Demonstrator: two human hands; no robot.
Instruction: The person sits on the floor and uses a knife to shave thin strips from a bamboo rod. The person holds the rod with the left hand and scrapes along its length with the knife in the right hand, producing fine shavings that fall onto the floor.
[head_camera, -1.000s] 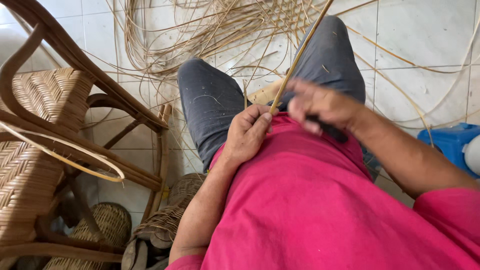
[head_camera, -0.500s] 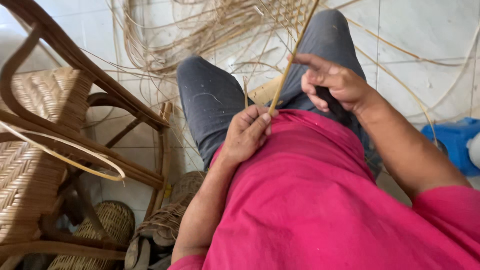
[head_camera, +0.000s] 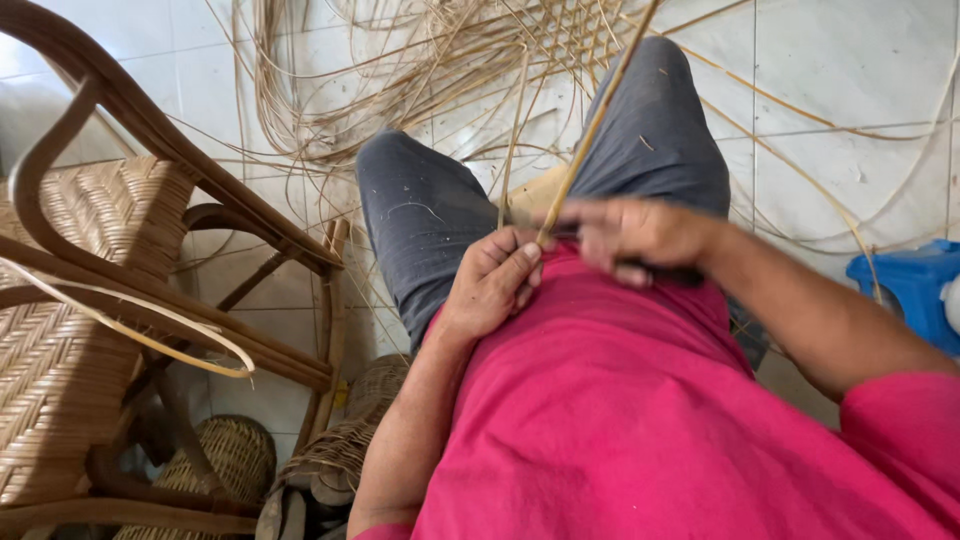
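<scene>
white floor tiles (head_camera: 860, 170) under loose cane; wicker chair (head_camera: 90, 300) at left. head view: left hand (head_camera: 492, 282) pinches the cane strip (head_camera: 597, 120) at its near end over the lap, right hand (head_camera: 625, 238) closed on a dark tool beside it, blurred. i judge trimming underway; next calls for a steady pinch—strip's long axis runs up-right, away from the body.

- A cane-weaving workshop, set up on a pale tiled floor (head_camera: 860, 150).
- Loose rattan strands (head_camera: 400, 70) lie in tangled coils across the tiles.
- A bentwood rattan chair (head_camera: 110, 270) with a woven seat and back stands to one side.
- Small woven baskets (head_camera: 225, 460) sit under the chair.
- A blue plastic container (head_camera: 915, 290) stands at the edge.
</scene>
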